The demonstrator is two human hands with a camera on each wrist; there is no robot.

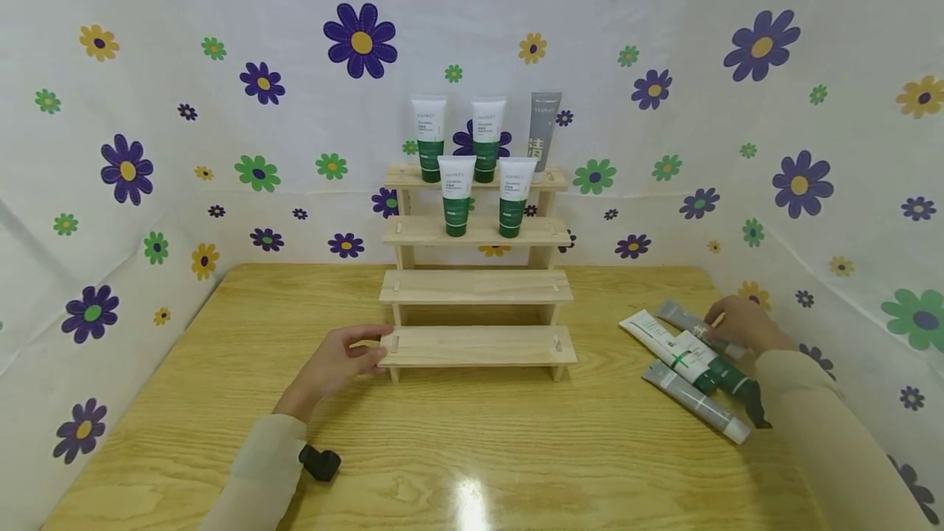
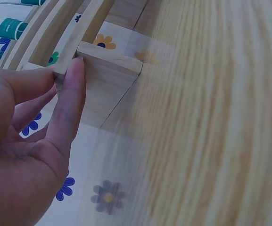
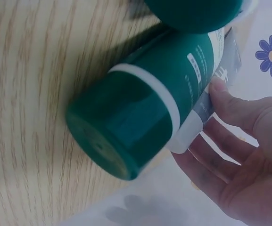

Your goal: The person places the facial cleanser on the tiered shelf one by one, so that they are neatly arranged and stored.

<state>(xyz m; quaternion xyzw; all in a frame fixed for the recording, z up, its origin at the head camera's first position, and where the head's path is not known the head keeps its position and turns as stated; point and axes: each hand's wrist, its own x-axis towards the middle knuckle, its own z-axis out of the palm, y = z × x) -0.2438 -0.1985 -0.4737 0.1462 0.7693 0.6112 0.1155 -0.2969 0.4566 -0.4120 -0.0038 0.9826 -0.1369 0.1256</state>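
My left hand (image 1: 329,365) pinches the left end of the lowest shelf of a stepped wooden display rack (image 1: 478,344); in the left wrist view the thumb and a finger (image 2: 71,101) meet at the shelf's corner. Far to the right, my right hand (image 1: 746,324) holds a grey squeeze tube (image 1: 680,316) lying at the back of a small group. The right wrist view has the thumb on one side of this grey tube (image 3: 202,108) and fingers at its pale cap. Beside it lie two white-and-green tubes (image 1: 652,336), with another grey tube (image 1: 692,397) in front.
On the rack's top shelf stand two white-and-green tubes (image 1: 431,138) and a grey tube (image 1: 544,129). Two more white-and-green tubes (image 1: 456,195) stand one shelf lower. The rack sits on a wood-grain table (image 1: 472,433), enclosed by a flowered cloth (image 1: 457,31).
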